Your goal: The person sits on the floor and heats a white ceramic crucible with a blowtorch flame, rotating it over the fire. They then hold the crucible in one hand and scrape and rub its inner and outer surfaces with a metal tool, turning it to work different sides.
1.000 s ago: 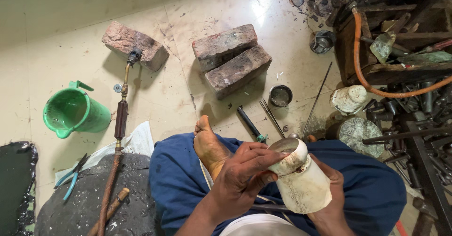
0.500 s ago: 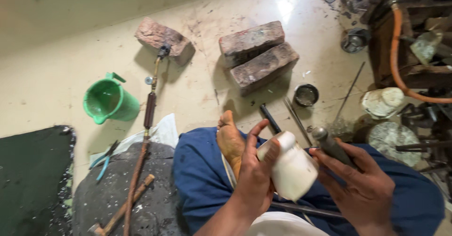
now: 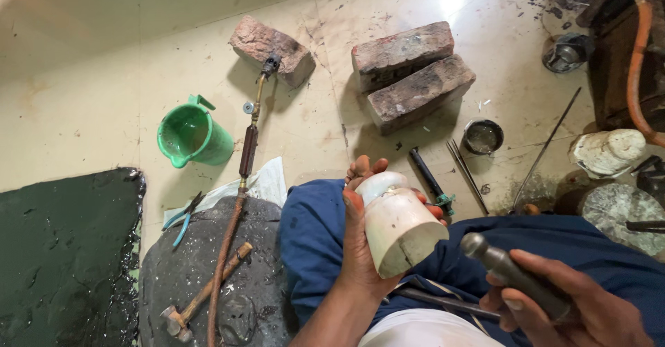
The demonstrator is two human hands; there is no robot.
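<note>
My left hand (image 3: 360, 246) grips a white plaster-like cylinder (image 3: 400, 224), tilted with its flat end toward the lower right, above my lap in blue trousers (image 3: 312, 236). Just right of it, my right hand (image 3: 575, 305) holds a short dark metal rod (image 3: 509, 271) with a rounded end that points up-left toward the cylinder, a small gap between them. A bare foot shows behind the cylinder.
Three bricks (image 3: 415, 73) lie on the tiled floor ahead. A gas torch with a hose (image 3: 242, 174) leans on the left brick. A green mug (image 3: 194, 136), pliers (image 3: 183, 219), a hammer (image 3: 201, 298), a small metal cup (image 3: 483, 136) and thin rods (image 3: 544, 153) lie around. Clutter fills the right edge.
The left hand has turned the white cylinder so its flat end faces down-right. The right hand let go of it and now holds the dark metal rod lower right.
</note>
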